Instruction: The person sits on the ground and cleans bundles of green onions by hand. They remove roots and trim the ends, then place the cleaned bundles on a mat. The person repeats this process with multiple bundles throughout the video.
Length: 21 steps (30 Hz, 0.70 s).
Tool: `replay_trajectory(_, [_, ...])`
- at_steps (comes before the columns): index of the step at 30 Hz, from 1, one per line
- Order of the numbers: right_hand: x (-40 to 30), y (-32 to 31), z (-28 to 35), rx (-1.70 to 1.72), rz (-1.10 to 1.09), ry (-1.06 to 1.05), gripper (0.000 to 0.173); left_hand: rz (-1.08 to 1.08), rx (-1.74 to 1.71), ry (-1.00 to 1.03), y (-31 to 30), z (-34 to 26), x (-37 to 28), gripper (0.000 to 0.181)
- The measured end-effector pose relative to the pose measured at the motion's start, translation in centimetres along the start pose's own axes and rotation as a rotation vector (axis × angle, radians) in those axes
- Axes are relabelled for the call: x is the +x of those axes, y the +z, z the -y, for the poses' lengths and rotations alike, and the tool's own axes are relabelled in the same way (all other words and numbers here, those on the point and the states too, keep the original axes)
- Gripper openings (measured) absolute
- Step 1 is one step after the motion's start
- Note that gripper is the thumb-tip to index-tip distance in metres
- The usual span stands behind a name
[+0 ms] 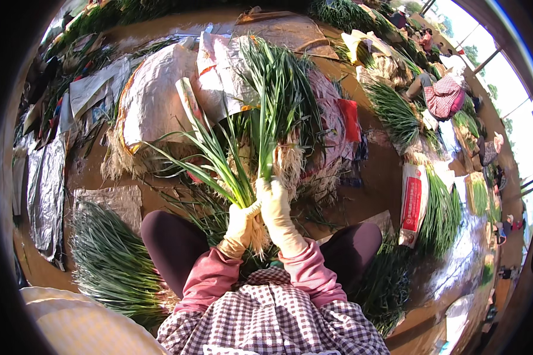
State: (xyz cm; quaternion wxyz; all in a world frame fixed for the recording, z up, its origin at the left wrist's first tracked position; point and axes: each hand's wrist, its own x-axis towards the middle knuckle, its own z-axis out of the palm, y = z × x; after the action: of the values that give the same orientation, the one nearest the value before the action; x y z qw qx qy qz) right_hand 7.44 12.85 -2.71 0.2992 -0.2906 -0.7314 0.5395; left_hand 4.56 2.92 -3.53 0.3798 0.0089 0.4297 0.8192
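Note:
My left hand (240, 226), in a pale yellow glove, is closed around a small bunch of long green leafy stalks (231, 177), with pale roots (260, 237) hanging below the fist. Beside it and touching, my right hand (277, 211), gloved too, grips the base of further upright green stalks (265, 146), slightly blurred there. Just beyond the hands stands a big heap of similar greens (288, 88) with fibrous whitish roots (288, 159) towards me. Which stalks run into which hand is partly hidden by the fingers.
A pile of greens (115, 266) lies by my left knee, another (382, 284) by my right. White woven sacks (160, 97) cover root bundles ahead. More bundles (439, 204) and a red-and-white sack (412, 199) lie right. A person (444, 95) crouches at the upper right.

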Motion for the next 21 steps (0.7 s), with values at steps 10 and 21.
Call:
replay_trajectory(10, [0.7, -2.8, 3.8, -0.585, 0.236, -0.441, 0.025, -0.019, 0.005, 0.039, 0.5, -0.5, -0.5, 0.011])
replay_trajectory(21, [0.0, -1.7, 0.6, -0.15, 0.374, 0.078, 0.021, -0.073, 0.044, 0.055, 0.2, -0.4, 0.0, 0.005])
